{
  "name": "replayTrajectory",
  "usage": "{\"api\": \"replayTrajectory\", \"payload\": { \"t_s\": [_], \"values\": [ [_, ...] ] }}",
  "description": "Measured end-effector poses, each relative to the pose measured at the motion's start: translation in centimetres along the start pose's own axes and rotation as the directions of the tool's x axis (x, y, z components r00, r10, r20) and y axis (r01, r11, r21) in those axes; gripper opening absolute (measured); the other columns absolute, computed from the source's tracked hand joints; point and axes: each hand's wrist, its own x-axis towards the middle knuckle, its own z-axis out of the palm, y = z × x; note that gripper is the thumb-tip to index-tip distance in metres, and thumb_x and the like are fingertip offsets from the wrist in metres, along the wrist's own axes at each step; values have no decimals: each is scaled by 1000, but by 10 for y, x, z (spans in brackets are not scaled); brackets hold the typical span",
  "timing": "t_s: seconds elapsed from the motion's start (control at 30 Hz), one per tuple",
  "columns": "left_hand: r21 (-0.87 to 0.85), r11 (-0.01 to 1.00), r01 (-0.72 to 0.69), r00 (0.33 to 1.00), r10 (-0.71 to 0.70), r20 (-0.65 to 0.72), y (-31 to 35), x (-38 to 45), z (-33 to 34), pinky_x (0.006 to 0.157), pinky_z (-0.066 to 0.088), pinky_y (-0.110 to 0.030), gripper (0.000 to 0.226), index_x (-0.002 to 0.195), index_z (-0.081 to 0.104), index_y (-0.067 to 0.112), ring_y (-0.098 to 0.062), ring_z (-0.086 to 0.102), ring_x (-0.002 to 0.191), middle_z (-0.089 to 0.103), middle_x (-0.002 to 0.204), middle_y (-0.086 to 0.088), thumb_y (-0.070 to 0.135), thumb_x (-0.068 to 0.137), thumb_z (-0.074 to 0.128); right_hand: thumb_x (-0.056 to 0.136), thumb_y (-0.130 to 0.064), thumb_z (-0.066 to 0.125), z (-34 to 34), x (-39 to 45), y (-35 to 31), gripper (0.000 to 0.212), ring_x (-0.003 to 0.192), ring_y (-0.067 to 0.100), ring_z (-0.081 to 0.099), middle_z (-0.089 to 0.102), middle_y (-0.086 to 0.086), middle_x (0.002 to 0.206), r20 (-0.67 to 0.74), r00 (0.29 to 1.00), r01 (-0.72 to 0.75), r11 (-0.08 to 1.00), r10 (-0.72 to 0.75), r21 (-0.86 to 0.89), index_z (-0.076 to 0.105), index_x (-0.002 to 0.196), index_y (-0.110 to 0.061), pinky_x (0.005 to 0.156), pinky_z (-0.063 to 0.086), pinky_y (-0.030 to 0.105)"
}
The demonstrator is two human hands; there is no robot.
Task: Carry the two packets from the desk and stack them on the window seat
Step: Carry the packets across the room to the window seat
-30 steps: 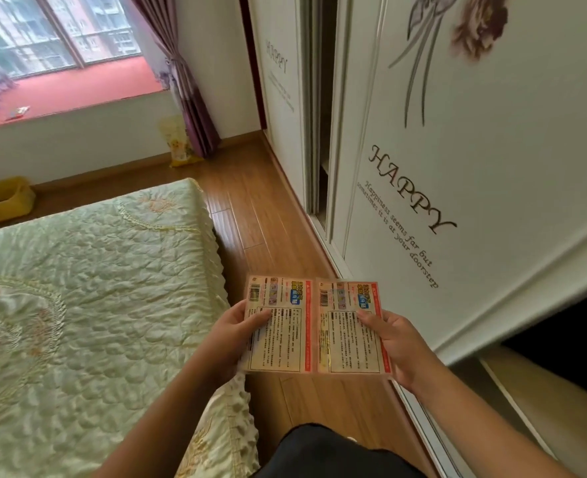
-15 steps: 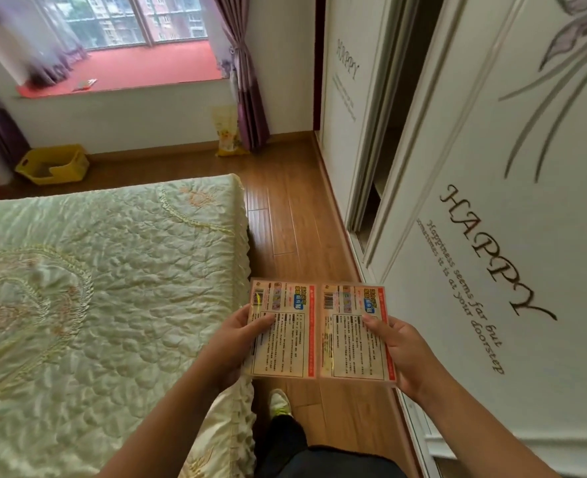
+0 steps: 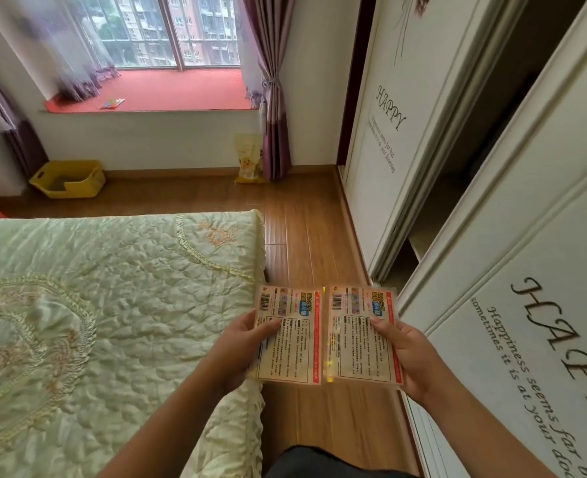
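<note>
**Two packets being held, one per hand, facing the window seat**

Left hand is gripping the left packet, thumb pressing on its printed face, other fingers hidden underneath. Right hand is gripping the right packet the same way. Packets are sitting side by side, inner edges touching, over the wood floor at about 6 o'clock. Red window seat is lying well apart at 12 o'clock. Quilted bed is sitting at 9 o'clock, wardrobe door at 3 o'clock.
</note>
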Motion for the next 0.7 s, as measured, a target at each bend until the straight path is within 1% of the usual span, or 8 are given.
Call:
{"api": "replayTrajectory", "payload": {
  "t_s": [0.07,0.17,0.23,0.3,0.43,0.53,0.6,0.7],
  "values": [
    [-4,1000,4,1000,-4,-4,11,17,-6,65,65,-39,20,116,64,10,-36,76,94,79,104,-19,11,96,59,76,-29,69,4,18,-9,53,104,43,72,75,25,113,-11,1000,-7,1000,7,-24,63,123,-5,86,59,54],
    [-13,1000,10,1000,-10,-10,27,45,-12,65,64,-39,21,117,64,9,-37,76,94,79,104,-19,12,96,60,77,-29,69,7,46,-22,52,107,46,70,74,27,114,-19,1000,-21,998,20,-52,63,122,-4,98,49,63],
    [-17,1000,14,1000,-14,-8,36,66,-12,65,64,-40,22,117,64,9,-37,76,95,78,105,-19,13,96,60,77,-30,69,7,67,-32,51,107,46,70,74,27,114,-21,999,-36,997,34,-62,63,121,-3,99,48,64],
    [-21,1000,15,1000,-15,-3,45,87,-10,64,64,-39,24,117,64,8,-37,76,95,78,105,-19,14,93,63,78,-29,69,6,89,-41,49,105,45,70,74,26,112,-17,999,-43,996,42,-73,64,119,-3,95,52,61],
    [-20,1000,3,1000,-3,-9,72,137,1,63,64,-37,35,114,65,9,-35,77,91,79,101,-18,21,81,69,90,-24,65,3,145,-72,36,100,40,74,77,23,108,29,999,-27,992,31,-125,64,118,-2,80,63,48],
    [-46,999,-2,999,0,-43,95,171,10,63,64,-38,29,116,64,9,-34,77,90,80,100,-17,17,89,65,94,-20,61,1,182,-104,31,99,39,74,77,23,107,45,998,-28,990,35,-137,64,119,-1,81,62,49],
    [-54,999,2,997,-6,-74,112,196,18,64,64,-39,24,118,63,8,-35,77,91,80,100,-17,13,95,61,95,-19,62,-4,208,-129,30,99,39,74,77,23,107,52,998,-31,992,38,-124,64,118,-1,79,63,47],
    [-31,999,-19,996,16,-91,137,226,27,63,64,-38,22,117,63,8,-34,77,90,80,97,-15,13,96,60,94,-21,63,-7,242,-162,29,97,37,75,78,21,106,75,997,-26,993,35,-112,65,117,-4,74,65,45]
  ]
}}
